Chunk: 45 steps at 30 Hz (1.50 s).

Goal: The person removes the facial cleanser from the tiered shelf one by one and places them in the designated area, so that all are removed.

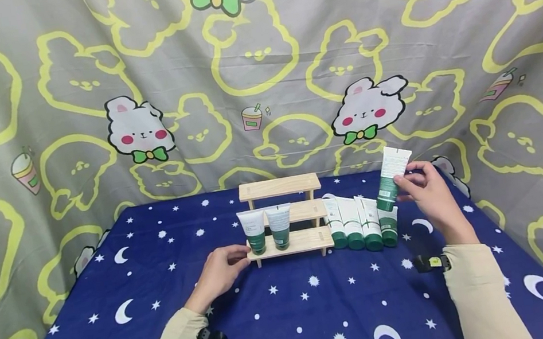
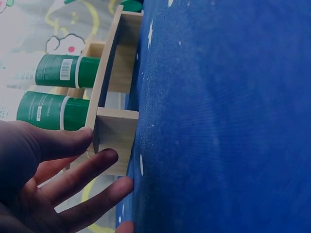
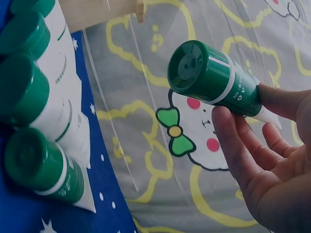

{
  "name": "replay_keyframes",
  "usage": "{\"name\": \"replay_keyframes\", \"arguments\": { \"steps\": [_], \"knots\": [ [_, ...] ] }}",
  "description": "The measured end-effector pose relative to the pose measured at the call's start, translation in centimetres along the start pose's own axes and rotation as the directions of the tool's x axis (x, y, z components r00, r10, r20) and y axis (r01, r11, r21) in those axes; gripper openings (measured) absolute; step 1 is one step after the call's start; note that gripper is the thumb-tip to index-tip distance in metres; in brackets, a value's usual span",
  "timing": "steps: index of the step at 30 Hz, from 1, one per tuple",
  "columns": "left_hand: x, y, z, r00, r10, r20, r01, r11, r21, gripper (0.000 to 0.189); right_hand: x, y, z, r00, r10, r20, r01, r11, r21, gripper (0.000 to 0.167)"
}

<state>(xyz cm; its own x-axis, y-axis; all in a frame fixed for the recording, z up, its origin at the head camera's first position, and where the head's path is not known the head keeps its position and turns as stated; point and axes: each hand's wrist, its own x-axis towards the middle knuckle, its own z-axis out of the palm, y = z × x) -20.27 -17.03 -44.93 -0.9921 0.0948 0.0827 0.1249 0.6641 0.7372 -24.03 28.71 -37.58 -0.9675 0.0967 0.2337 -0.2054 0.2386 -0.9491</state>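
Note:
My right hand (image 1: 428, 191) pinches a green-and-white squeeze tube (image 3: 214, 77) between thumb and fingers, raised over the right side of the table, its green cap pointing down. Below it, a row of similar tubes (image 1: 352, 222) lies beside the stand with caps toward me. My left hand (image 1: 220, 272) is at the left end of the lowest tier of a three-tier wooden stand (image 1: 307, 239), its thumb (image 2: 73, 141) and a finger about the board's end. Two tubes, one on the left (image 1: 253, 233) and another (image 1: 279, 226), stand upright on caps on that tier.
A dark blue cloth (image 1: 296, 311) with white moons and stars covers the table. Behind it hangs a grey curtain (image 1: 178, 61) with cartoon prints. The stand's top tier (image 1: 279, 186) and middle tier (image 1: 303, 210) hold no tubes.

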Motion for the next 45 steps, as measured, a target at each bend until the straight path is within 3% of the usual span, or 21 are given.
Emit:
{"name": "replay_keyframes", "arguments": {
  "steps": [9, 16, 27, 35, 45],
  "knots": [
    [0.0, 0.0, 0.0, 1.000, -0.002, 0.000, 0.002, 1.000, -0.005, 0.020, 0.1, 1.3, -2.0, 0.997, 0.047, 0.053, -0.045, 0.998, -0.045, 0.039],
    [0.0, 0.0, -0.1, 1.000, -0.001, 0.000, 0.001, 1.000, -0.002, 0.020, 0.2, 2.7, -3.1, 0.983, 0.146, 0.109, -0.137, 0.987, -0.089, 0.059],
    [-0.1, 0.1, -0.1, 1.000, -0.003, 0.004, 0.003, 1.000, 0.001, 0.020, 0.2, 5.0, -3.4, 0.942, 0.292, 0.166, -0.281, 0.956, -0.083, 0.067],
    [-0.1, 0.1, -0.1, 1.000, 0.001, 0.002, -0.001, 1.000, 0.004, 0.020, 0.0, 5.9, -4.1, 0.896, 0.388, 0.216, -0.380, 0.922, -0.078, 0.075],
    [-0.1, 0.1, -0.1, 1.000, -0.005, -0.001, 0.005, 1.000, 0.008, 0.020, 0.0, 7.5, -4.5, 0.844, 0.451, 0.290, -0.426, 0.893, -0.148, 0.079]
  ]
}}
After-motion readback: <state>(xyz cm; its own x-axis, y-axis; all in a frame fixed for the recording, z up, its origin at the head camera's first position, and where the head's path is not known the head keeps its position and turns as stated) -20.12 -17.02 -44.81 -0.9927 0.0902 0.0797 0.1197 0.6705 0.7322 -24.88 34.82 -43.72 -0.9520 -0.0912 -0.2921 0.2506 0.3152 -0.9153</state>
